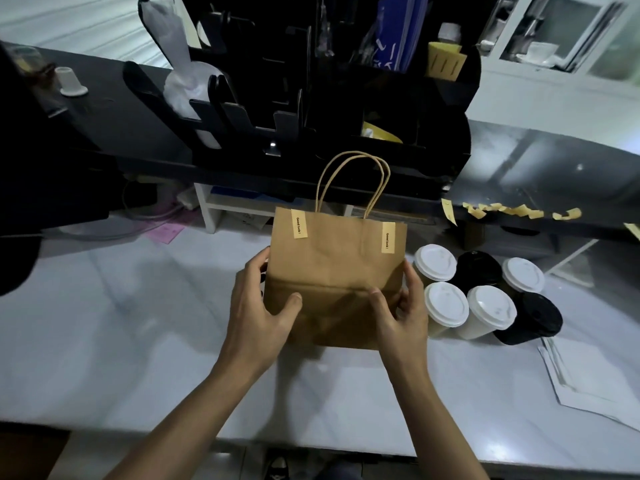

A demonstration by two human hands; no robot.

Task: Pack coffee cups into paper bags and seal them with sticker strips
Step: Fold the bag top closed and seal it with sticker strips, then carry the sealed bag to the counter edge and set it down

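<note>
A brown paper bag point(332, 268) with twisted handles stands upright on the white counter point(138, 323). Its top is folded shut under two yellow sticker strips, one at the left point(299, 223) and one at the right point(388, 237). My left hand point(258, 306) grips the bag's lower left side, thumb on the front. My right hand point(401, 306) grips its lower right side the same way. Right of the bag stand several lidded cups: white-lidded ones point(446, 304) and black ones point(533, 317). More yellow sticker strips point(512, 211) hang from the edge of the dark shelf.
A black organizer rack point(311, 109) with cup stacks and supplies rises behind the bag on a dark raised ledge. White paper sheets point(581, 379) lie at the counter's right. A white shelf unit point(214, 209) sits under the ledge.
</note>
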